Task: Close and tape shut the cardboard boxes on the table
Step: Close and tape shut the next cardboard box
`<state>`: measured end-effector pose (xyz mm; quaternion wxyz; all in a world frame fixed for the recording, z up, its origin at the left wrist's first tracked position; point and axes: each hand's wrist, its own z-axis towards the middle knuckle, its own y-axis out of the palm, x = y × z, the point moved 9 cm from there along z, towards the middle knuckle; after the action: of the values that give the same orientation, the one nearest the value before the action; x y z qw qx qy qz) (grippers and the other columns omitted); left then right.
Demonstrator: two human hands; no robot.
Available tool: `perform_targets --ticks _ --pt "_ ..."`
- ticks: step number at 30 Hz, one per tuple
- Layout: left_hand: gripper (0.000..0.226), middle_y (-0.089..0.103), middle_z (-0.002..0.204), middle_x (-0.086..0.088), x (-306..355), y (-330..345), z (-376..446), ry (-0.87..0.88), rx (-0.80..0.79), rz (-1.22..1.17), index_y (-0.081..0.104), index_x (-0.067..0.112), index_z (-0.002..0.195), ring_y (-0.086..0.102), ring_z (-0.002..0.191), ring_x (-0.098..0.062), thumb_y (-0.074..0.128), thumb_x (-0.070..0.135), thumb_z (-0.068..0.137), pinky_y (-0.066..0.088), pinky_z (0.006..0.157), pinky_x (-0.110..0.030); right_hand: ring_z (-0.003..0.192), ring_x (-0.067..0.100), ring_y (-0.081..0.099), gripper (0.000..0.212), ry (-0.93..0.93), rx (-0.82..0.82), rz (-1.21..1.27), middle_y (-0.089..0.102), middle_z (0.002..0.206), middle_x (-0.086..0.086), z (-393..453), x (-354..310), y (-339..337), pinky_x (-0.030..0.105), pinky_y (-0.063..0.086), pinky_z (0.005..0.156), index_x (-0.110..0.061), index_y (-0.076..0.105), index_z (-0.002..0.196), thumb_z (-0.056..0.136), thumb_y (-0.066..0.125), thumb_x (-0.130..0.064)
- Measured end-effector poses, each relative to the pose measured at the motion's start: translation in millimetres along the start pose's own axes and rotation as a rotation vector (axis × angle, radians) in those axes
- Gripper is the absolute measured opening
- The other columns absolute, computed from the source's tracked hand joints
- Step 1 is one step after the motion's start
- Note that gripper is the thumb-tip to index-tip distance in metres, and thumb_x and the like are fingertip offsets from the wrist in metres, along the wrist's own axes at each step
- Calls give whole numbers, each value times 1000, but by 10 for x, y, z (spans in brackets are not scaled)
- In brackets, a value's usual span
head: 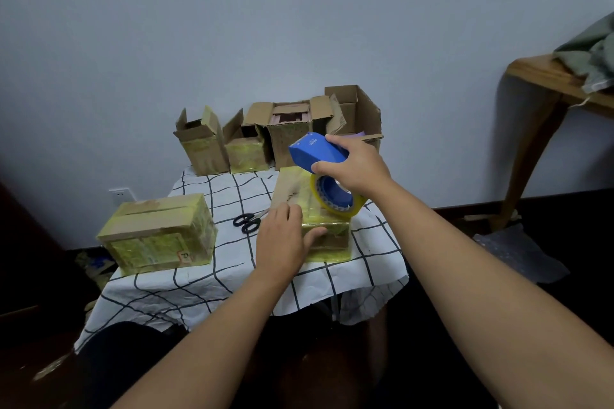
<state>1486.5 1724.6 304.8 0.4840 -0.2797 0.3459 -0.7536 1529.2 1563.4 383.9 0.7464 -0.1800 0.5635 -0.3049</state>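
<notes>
Centrally, on the checked tablecloth [212, 279], sits a closed cardboard box [292, 191], wrapped in yellowish tape, its long axis running from the near edge of the table toward the wall. The left hand [282, 242] lies flat on the box's near left corner, fingers spread over the top and thumb curling round the near face, pressing rather than gripping. At two o'clock from that hand, the right hand [355, 163] is clenched round a blue tape dispenser [315, 151]; its nose points to nine o'clock, away from the wrist, and its roll of clear tape [335, 199] hangs underneath, touching the box's top at the right near corner.

Black-handled scissors [246, 222] lie just beside the box at nine o'clock from the left hand, blades tucked toward the box. Further out at nine o'clock, a second taped box [159, 234] stands at the table's left edge, long axis across the table, well apart from the hands. At twelve o'clock, four open boxes [282, 129] line the far edge against the wall, flaps up.

Bare cloth lies between the two closed boxes and in front of them; the near right corner of the table is close to the worked box.
</notes>
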Motion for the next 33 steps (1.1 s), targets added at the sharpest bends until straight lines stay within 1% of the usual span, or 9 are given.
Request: perform_targets --ticks 3,6,8,10,15,20,23,27,33 --pt "55 50 82 -4 -29 15 -9 -33 1 -31 51 12 83 48 73 -24 58 66 82 34 63 -33 119 15 53 76 -13 5 -19 54 137 -9 -11 -19 1 45 50 97 -36 48 144 75 75 -55" --pt "60 50 91 -3 -58 39 20 -60 -85 -8 52 13 90 47 83 -23 54 72 82 35 69 -33 119 15 53 76 -20 -11 -60 53 139 -8 -10 -69 35 46 50 96 -36 47 145 76 73 -55" --pt "60 52 97 -4 -36 37 29 -64 -119 31 52 13 95 50 90 -24 54 72 83 32 70 -33 118 16 53 76 -27 -20 -90 53 139 -8 -13 -99 50 46 50 95 -36 46 145 77 72 -55" --pt "67 52 102 -2 -14 36 26 -73 -144 56 52 14 100 50 95 -24 52 77 79 35 74 -34 119 16 53 75 -28 -18 -91 53 140 -9 -20 -105 44 45 50 95 -36 46 145 78 72 -54" --pt "65 52 111 -1 7 58 18 -88 -176 121 49 18 106 49 105 -22 48 77 82 37 82 -34 122 16 52 75 -23 -2 -66 53 141 -11 -38 -94 26 45 49 97 -36 48 144 76 74 -55" --pt "78 54 116 -1 45 63 54 -153 -190 98 52 16 110 50 111 -25 38 86 78 39 89 -40 123 15 52 75 -19 2 -65 53 141 -11 -39 -98 17 44 49 97 -37 48 144 76 74 -55" --pt "76 54 118 -2 58 69 81 -167 -208 111 51 16 113 49 113 -24 37 84 81 39 89 -40 122 16 52 75 -19 -1 -67 53 140 -11 -45 -104 23 45 49 97 -37 48 144 76 74 -56" --pt "84 54 118 -3 66 97 78 -179 -232 137 51 16 112 50 113 -26 33 89 76 40 91 -42 122 15 52 75 -15 2 -57 53 141 -11 -48 -94 12 43 49 97 -37 48 144 76 74 -56" --pt "89 55 122 -5 100 101 101 -185 -253 190 50 15 118 50 115 -28 32 90 75 40 91 -42 121 15 52 75 -14 0 -66 53 140 -11 -51 -97 11 43 49 95 -37 48 144 76 74 -56"
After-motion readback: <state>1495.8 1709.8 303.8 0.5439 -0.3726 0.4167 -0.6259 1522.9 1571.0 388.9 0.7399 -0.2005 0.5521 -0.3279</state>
